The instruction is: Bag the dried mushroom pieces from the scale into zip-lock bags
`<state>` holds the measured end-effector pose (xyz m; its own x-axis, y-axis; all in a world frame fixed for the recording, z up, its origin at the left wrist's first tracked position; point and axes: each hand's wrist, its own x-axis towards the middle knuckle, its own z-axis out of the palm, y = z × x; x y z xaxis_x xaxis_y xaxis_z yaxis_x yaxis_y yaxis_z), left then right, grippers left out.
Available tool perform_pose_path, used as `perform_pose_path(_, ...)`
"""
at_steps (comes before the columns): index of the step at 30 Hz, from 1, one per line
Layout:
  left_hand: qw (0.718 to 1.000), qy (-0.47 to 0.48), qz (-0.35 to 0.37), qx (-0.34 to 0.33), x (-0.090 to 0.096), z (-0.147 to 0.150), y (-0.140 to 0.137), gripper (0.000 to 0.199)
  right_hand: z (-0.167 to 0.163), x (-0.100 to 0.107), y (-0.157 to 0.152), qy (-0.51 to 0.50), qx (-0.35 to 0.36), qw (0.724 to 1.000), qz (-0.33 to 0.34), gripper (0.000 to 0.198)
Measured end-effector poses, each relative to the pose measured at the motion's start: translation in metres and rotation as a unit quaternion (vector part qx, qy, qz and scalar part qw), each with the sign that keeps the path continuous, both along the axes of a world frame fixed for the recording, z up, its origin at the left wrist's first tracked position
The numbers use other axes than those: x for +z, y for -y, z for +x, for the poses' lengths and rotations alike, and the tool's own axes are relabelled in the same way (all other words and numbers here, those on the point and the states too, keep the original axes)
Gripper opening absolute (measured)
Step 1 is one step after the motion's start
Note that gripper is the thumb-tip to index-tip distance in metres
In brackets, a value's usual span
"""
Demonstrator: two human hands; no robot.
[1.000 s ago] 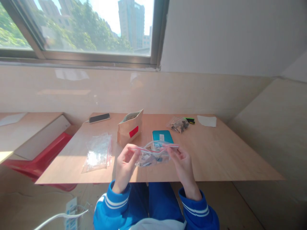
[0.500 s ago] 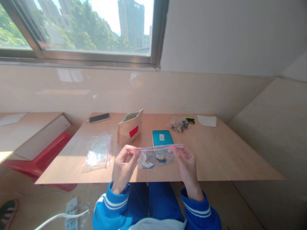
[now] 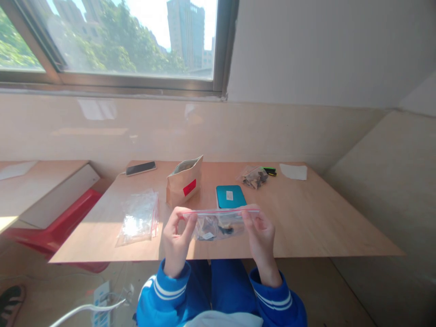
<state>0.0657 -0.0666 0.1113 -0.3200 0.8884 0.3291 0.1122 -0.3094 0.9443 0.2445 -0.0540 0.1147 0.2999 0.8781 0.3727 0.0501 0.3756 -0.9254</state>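
Between my hands a clear zip bag (image 3: 220, 227) with a red seal line hangs above the table's front part. Dark and pale pieces and a small white label show inside it. My left hand (image 3: 179, 238) pinches the left end of the seal strip between thumb and fingers. At the strip's right end my right hand (image 3: 260, 234) grips the edge the same way. Just behind the bag lies a teal flat box (image 3: 230, 196) with a white label, its front edge partly covered by the bag.
On the wooden table (image 3: 323, 227) stands an open brown paper pouch (image 3: 184, 184) with a red label. Clear empty bags (image 3: 138, 215) lie to the left, a phone (image 3: 141, 168) behind them. Another filled bag (image 3: 254, 177), a dark green-tipped object (image 3: 270, 171) and paper (image 3: 293, 172) lie at the back right.
My right hand has shifted a little left along the strip, and both hands with the bag have dropped slightly. The bag stays pinched at both ends.
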Motion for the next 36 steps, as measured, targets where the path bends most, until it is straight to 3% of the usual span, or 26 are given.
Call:
perform_pose_path(7,0.99,0.108,-0.015,-0.085,-0.007,0.005,-0.003,0.023,-0.004,0.003,0.001,-0.008,0.088,0.996,-0.01,0.02)
perform_pose_path(19,0.992,0.092,-0.062,-0.066,-0.009,0.006,-0.006,0.024,-0.006,-0.006,-0.004,-0.015,0.078,0.994,-0.079,0.023)
perform_pose_path(28,0.997,0.051,-0.05,-0.043,-0.003,0.001,-0.008,0.021,-0.003,-0.014,-0.008,0.02,0.058,0.998,-0.023,0.014)
perform_pose_path(36,0.998,0.037,-0.047,-0.033,-0.007,-0.001,-0.009,0.02,-0.006,-0.02,-0.011,-0.032,0.082,0.993,-0.074,0.018)
